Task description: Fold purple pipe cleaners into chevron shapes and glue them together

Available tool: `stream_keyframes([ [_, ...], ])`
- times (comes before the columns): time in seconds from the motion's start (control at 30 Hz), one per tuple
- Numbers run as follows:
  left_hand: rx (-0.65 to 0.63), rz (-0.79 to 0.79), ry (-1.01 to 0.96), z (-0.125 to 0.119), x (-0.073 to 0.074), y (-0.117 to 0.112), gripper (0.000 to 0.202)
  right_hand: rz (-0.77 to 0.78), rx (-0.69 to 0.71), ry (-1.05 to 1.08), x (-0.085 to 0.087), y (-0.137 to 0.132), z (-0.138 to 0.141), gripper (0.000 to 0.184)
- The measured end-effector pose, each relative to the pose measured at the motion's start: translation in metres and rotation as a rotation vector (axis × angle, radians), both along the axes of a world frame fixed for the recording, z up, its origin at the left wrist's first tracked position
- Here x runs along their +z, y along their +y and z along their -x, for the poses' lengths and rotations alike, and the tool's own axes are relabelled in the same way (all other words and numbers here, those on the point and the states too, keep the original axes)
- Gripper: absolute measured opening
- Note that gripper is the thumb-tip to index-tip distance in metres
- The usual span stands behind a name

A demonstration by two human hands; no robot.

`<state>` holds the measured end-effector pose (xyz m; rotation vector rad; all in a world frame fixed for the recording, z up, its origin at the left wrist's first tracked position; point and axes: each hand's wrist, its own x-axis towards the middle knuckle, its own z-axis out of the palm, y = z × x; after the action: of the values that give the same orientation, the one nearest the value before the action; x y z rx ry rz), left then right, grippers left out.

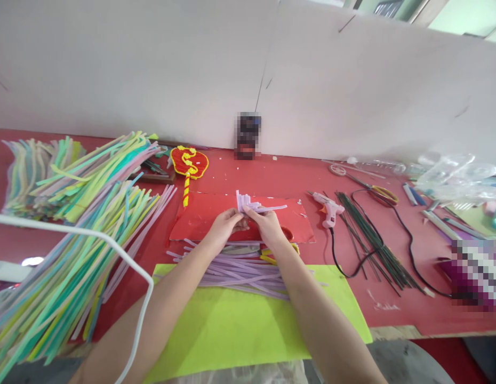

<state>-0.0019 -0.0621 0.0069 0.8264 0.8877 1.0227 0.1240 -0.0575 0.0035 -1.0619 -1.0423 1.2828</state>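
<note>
Lime-green sheet (248, 325) lies at the near edge of the bench (392, 298), and the person's two forearms reach out over it. Just past its far side sits a loose pile of lilac stems (236, 269), partly under the wrists. Above a red sheet (192, 221) at the middle of the bench, the left hand (224, 224) and the right hand (268, 226) meet. Both are pinched shut on a lilac bundle (252, 204), folded into short loops, with one end sticking out toward the right. The bundle is held clear of the red sheet, with the fingertips of both hands touching it from below.

Along the left edge a big heap of pastel stems (72, 240) fans out, reaching from the far left corner to the near one. A red and yellow ornament (189, 162) lies near the far edge, left of the middle. To the right of the red sheet rests a glue gun (330, 208), its black cord (408, 240) looping toward the near edge. Just beside it is a sheaf of green wires (372, 240). Scissors (376, 189) lie beyond these, and clear bags (452, 176) fill the far right corner.
</note>
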Motion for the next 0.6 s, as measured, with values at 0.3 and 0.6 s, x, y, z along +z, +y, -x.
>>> stream_keyframes([
  [0.3, 0.017, -0.167, 0.139, 0.0017, -0.0023, 0.0002, 0.028, 0.034, -0.012, 0.033, 0.0001, 0.0012, -0.0016, 0.029],
  [0.6, 0.054, -0.236, 0.233, 0.0039, -0.0011, 0.0036, 0.024, 0.027, -0.049, 0.05, 0.0022, 0.0027, -0.0025, 0.039],
])
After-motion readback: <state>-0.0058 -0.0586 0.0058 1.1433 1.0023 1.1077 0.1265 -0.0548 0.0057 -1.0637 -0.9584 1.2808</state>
